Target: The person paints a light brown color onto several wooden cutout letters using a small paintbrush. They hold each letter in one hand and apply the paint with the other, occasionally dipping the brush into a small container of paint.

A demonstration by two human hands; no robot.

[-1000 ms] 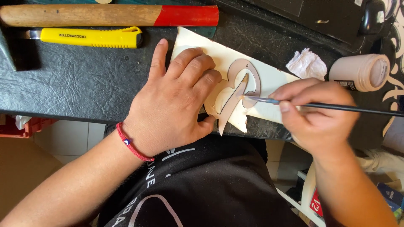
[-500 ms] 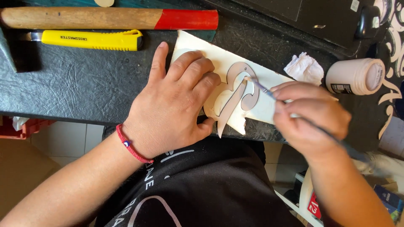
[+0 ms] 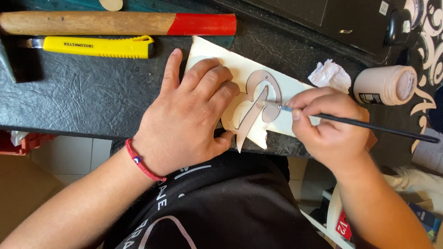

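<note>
Left hand point(image 3: 184, 120) flat, pinning cutout point(image 3: 258, 99) on tabletop point(image 3: 92, 99). Right hand point(image 3: 327, 127) pinching brush point(image 3: 369, 125), tip on cutout. Paint jar point(image 3: 385, 85) lying right, probably capped.

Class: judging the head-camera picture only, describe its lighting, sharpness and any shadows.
Head view: soft, even light; left hand, right hand and brush look sharp, with no motion blur; faint sheen on the dark tabletop; only a soft shadow under the left hand.

Beyond the left hand point(image 3: 184, 124) we see a hammer point(image 3: 120, 23), yellow utility knife point(image 3: 99, 46); beyond the right hand point(image 3: 330, 129), crumpled tissue point(image 3: 330, 76), paint jar point(image 3: 385, 85).
</note>
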